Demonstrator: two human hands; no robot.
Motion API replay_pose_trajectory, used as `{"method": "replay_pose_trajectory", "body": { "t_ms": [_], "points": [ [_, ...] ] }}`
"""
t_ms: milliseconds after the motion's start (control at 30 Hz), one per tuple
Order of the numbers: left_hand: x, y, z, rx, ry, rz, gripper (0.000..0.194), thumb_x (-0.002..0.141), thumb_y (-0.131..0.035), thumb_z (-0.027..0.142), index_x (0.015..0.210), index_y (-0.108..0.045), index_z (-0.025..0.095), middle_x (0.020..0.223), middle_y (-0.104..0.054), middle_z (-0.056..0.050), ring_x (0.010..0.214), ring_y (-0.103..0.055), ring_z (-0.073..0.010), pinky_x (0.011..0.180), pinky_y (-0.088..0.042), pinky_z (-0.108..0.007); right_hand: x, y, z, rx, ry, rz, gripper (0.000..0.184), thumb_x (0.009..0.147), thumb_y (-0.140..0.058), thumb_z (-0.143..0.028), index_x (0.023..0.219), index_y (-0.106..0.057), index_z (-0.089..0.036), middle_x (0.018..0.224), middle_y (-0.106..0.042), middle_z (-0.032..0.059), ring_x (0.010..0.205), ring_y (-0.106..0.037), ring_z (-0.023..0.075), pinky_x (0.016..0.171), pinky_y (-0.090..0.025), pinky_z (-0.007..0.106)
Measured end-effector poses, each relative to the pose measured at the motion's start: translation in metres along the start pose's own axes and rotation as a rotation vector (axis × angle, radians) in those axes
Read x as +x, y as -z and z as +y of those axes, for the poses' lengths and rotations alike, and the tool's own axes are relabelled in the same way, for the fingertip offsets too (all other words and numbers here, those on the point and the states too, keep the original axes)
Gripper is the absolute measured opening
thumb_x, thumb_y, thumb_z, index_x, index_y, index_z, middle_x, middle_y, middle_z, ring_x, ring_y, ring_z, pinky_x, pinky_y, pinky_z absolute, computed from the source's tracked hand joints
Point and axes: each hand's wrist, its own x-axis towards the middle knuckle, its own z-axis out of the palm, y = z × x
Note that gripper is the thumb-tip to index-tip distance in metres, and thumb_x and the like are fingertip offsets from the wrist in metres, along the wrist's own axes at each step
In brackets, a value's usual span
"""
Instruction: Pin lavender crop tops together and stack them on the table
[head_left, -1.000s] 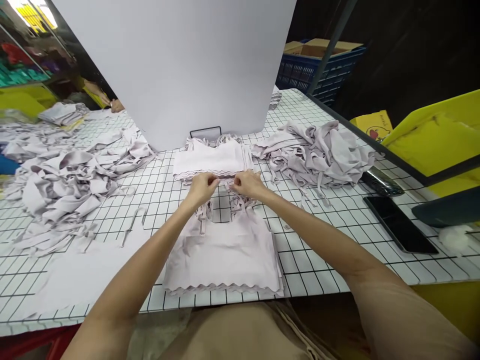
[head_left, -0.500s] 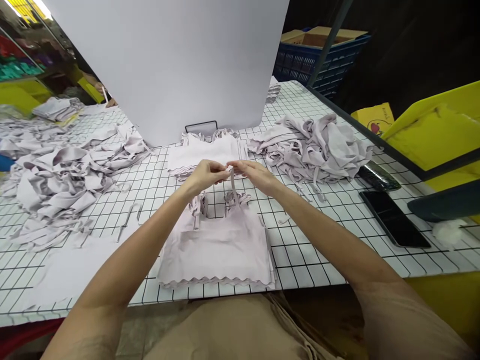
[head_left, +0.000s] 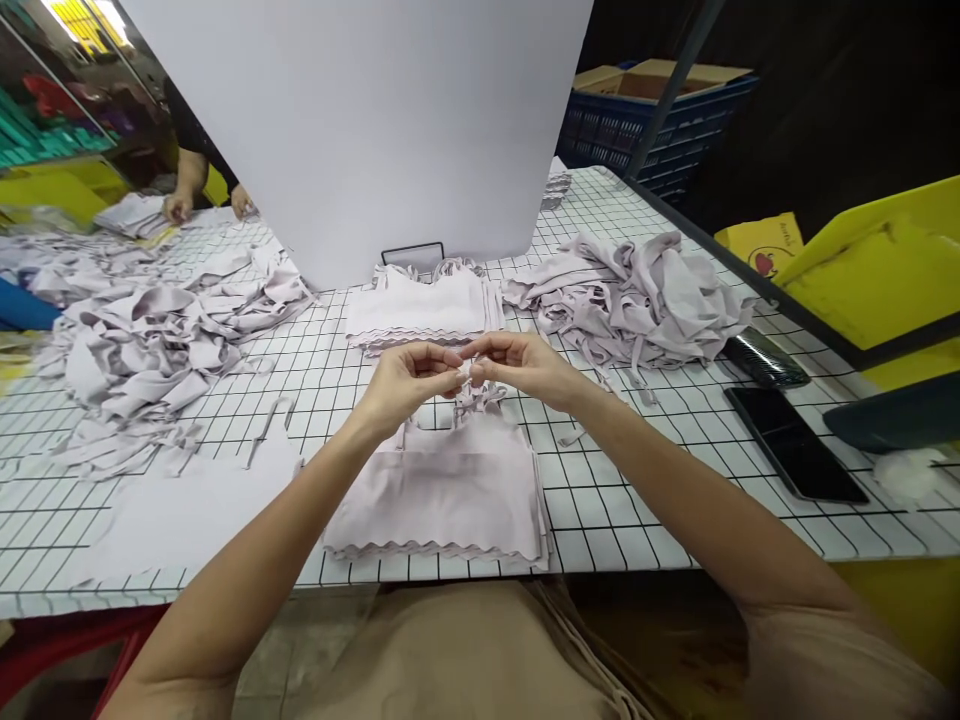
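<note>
A pale pink strappy top (head_left: 442, 490) with a scalloped hem lies flat on a stack of similar tops at the table's front edge. Over its neckline, my left hand (head_left: 411, 385) and my right hand (head_left: 525, 368) meet, thumbs and fingertips pinched together. Between them is a thin strap (head_left: 466, 372) of the top, mostly covered by the fingers. A bunch of gathered straps (head_left: 480, 397) shows just below my right hand. Behind my hands sits a second stack of tops (head_left: 420, 308), also with wavy hems.
Loose heaps of pale garments lie left (head_left: 142, 350) and right (head_left: 622, 300). A flat garment (head_left: 187, 515) lies front left. A black phone (head_left: 795, 445) rests at the right, near a dark bottle-like object (head_left: 892, 415). A white board (head_left: 360, 130) stands behind. Another person's hands (head_left: 178, 207) show far left.
Both hands have come slightly lower and closer to me, and my right hand's fingers have curled from flat into a pinch. The strap, stretched upright before, is now bunched between the fingertips.
</note>
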Motion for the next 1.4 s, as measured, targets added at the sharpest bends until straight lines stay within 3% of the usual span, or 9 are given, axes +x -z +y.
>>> {"method": "replay_pose_trajectory", "body": {
  "t_ms": [133, 333, 500, 700, 900, 1100, 1267, 1400],
  "points": [
    [-0.009, -0.005, 0.001, -0.014, -0.021, 0.021, 0.025, 0.067, -0.086, 0.029, 0.082, -0.073, 0.013, 0.071, -0.070, -0.004, 0.066, -0.067, -0.0142, 0.068, -0.058, -0.030, -0.008, -0.008, -0.003, -0.034, 0.021, 0.057, 0.032, 0.074, -0.080, -0.046, 0.082, -0.072, -0.016, 0.071, -0.067, 0.0020, 0.068, -0.062, 0.0139, 0.065, -0.052, 0.028],
    [-0.021, -0.013, -0.014, -0.044, -0.082, 0.181, 0.023, 0.071, -0.083, 0.033, 0.080, -0.074, 0.014, 0.071, -0.071, -0.003, 0.065, -0.067, -0.0146, 0.067, -0.058, -0.030, -0.018, -0.020, -0.004, -0.074, 0.038, 0.181, 0.029, 0.078, -0.076, -0.045, 0.083, -0.071, -0.017, 0.071, -0.068, 0.0028, 0.070, -0.065, 0.0165, 0.067, -0.054, 0.031],
    [-0.030, -0.021, -0.023, -0.005, -0.070, 0.207, 0.026, 0.073, -0.082, 0.037, 0.082, -0.076, 0.014, 0.069, -0.072, -0.004, 0.065, -0.068, -0.0164, 0.066, -0.059, -0.031, -0.018, -0.030, 0.000, -0.201, 0.097, 0.218, 0.018, 0.082, -0.070, -0.035, 0.079, -0.071, -0.018, 0.073, -0.070, 0.0033, 0.070, -0.066, 0.0167, 0.066, -0.053, 0.032],
    [-0.037, -0.021, -0.026, 0.179, -0.275, 0.402, 0.016, 0.078, -0.077, 0.031, 0.080, -0.071, 0.017, 0.081, -0.069, -0.003, 0.072, -0.067, -0.0146, 0.069, -0.058, -0.028, -0.019, -0.032, 0.002, -0.203, 0.127, 0.279, 0.017, 0.083, -0.069, -0.036, 0.080, -0.071, -0.019, 0.071, -0.069, 0.0026, 0.069, -0.065, 0.0169, 0.067, -0.053, 0.033],
    [-0.037, -0.025, -0.034, 0.171, -0.263, 0.314, 0.017, 0.081, -0.074, 0.034, 0.080, -0.074, 0.017, 0.079, -0.071, -0.004, 0.069, -0.069, -0.0154, 0.066, -0.058, -0.028, -0.022, -0.038, 0.001, -0.277, 0.132, 0.264, 0.018, 0.084, -0.070, -0.038, 0.082, -0.072, -0.020, 0.077, -0.072, 0.0034, 0.073, -0.067, 0.0186, 0.072, -0.054, 0.035],
    [-0.037, -0.018, -0.027, 0.137, -0.163, 0.322, 0.017, 0.080, -0.074, 0.033, 0.076, -0.072, 0.016, 0.072, -0.069, -0.002, 0.066, -0.067, -0.0147, 0.064, -0.057, -0.027, -0.013, -0.015, 0.003, -0.036, -0.023, 0.145, 0.035, 0.088, -0.063, -0.052, 0.095, -0.075, -0.020, 0.079, -0.068, 0.0028, 0.066, -0.059, 0.0128, 0.066, -0.051, 0.029],
    [-0.042, -0.004, -0.030, 0.074, -0.053, 0.329, 0.020, 0.075, -0.079, 0.033, 0.073, -0.072, 0.015, 0.067, -0.067, -0.002, 0.060, -0.065, -0.0137, 0.061, -0.056, -0.026, -0.002, 0.011, 0.013, -0.122, -0.008, 0.176, 0.023, 0.089, -0.061, -0.038, 0.097, -0.074, -0.021, 0.103, -0.071, 0.0052, 0.077, -0.058, 0.0128, 0.071, -0.050, 0.029],
    [-0.043, -0.001, -0.036, -0.007, -0.003, 0.307, 0.022, 0.073, -0.081, 0.035, 0.072, -0.074, 0.014, 0.067, -0.069, -0.003, 0.061, -0.065, -0.0135, 0.063, -0.056, -0.028, 0.000, 0.018, 0.018, -0.241, 0.030, 0.186, 0.022, 0.089, -0.058, -0.034, 0.096, -0.074, -0.021, 0.097, -0.071, 0.0043, 0.076, -0.058, 0.0140, 0.072, -0.050, 0.031]
  ]
}}
